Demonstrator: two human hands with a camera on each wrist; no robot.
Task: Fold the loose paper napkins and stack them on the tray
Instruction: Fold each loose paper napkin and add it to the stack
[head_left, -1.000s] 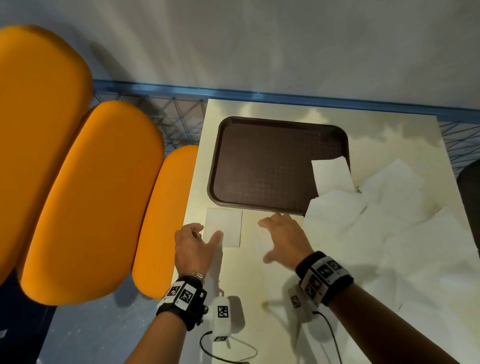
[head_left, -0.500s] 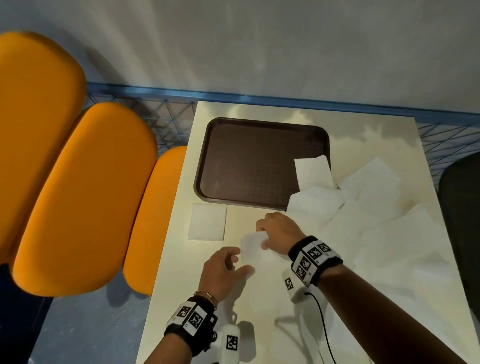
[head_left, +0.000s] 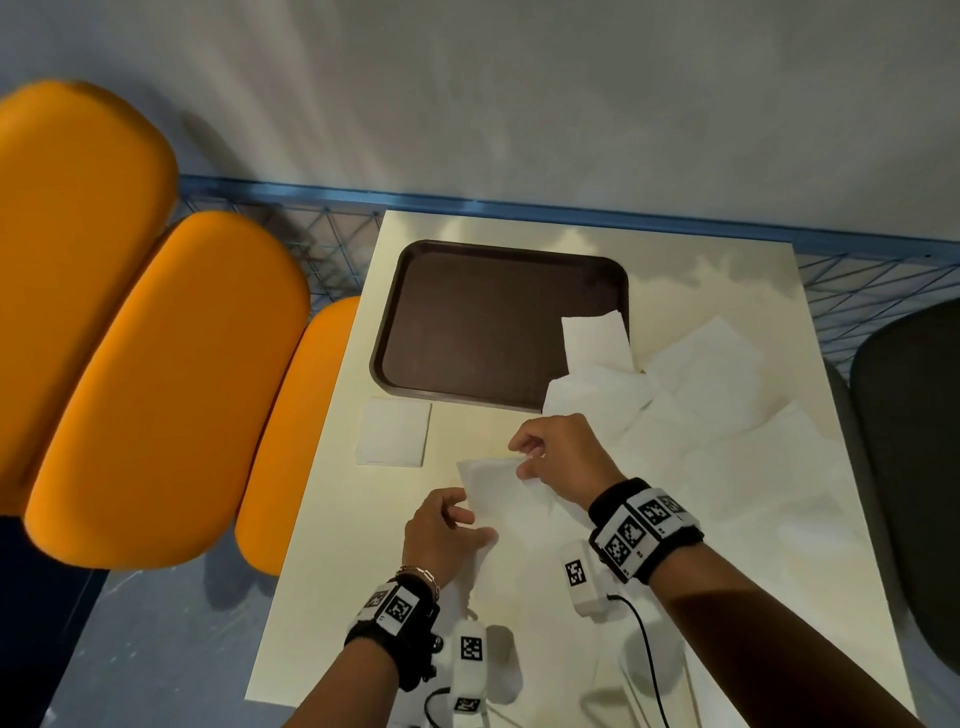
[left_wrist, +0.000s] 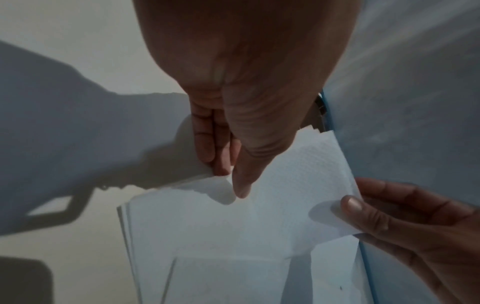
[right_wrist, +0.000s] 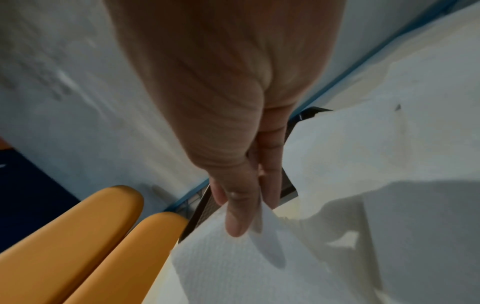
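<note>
A white paper napkin (head_left: 491, 480) is lifted off the cream table between my hands. My left hand (head_left: 470, 514) pinches its near left corner; the left wrist view shows thumb and fingers closed on that corner of the napkin (left_wrist: 259, 216). My right hand (head_left: 522, 457) pinches its far edge, with the thumb pressed on the napkin (right_wrist: 233, 267) in the right wrist view. A brown tray (head_left: 467, 322) lies at the back of the table, with one napkin (head_left: 592, 335) overlapping its right rim. A folded napkin square (head_left: 394, 431) lies just in front of the tray's left corner.
Several loose white napkins (head_left: 727, 415) are heaped over the right half of the table. Orange seat cushions (head_left: 156, 364) stand left of the table (head_left: 337, 571), a dark chair (head_left: 914, 467) to the right. A blue wire rack and grey wall lie behind.
My left hand left the folded square and came right to the napkin. My right hand closed on that napkin, and both now hold it raised off the table.
</note>
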